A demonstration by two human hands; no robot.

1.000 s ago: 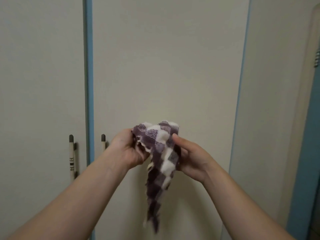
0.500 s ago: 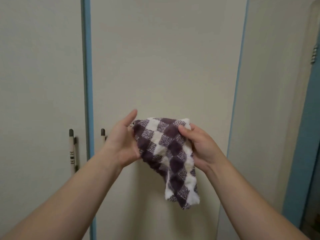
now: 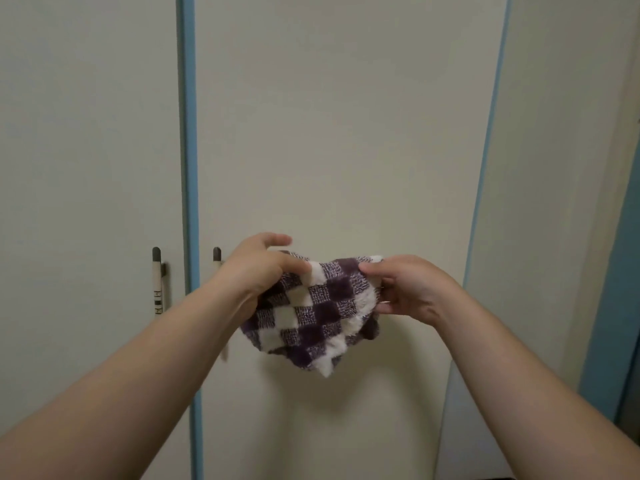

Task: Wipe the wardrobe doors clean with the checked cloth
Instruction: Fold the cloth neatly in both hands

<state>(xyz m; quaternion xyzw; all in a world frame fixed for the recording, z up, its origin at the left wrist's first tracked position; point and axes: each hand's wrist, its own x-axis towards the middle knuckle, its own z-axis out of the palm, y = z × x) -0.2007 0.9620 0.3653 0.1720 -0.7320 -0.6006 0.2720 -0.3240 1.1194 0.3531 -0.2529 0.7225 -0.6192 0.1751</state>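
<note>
A purple-and-white checked cloth (image 3: 313,313) is stretched between my two hands in front of the cream wardrobe door (image 3: 332,133). My left hand (image 3: 258,268) pinches its upper left edge, with some fingers lifted. Its upper right corner is gripped by my right hand (image 3: 407,289). The cloth's lower part hangs loose, pointing down. It is held a little off the door surface. Another cream door (image 3: 86,150) stands to the left.
Blue strips (image 3: 187,133) run between the doors. Two vertical handles (image 3: 157,282) sit either side of the left strip, the right one partly behind my left hand. A blue-edged frame (image 3: 609,323) lies at the far right.
The cloth went from a bunched, dangling strip to a spread sheet held flat between both hands. My hands have moved apart and slightly up.
</note>
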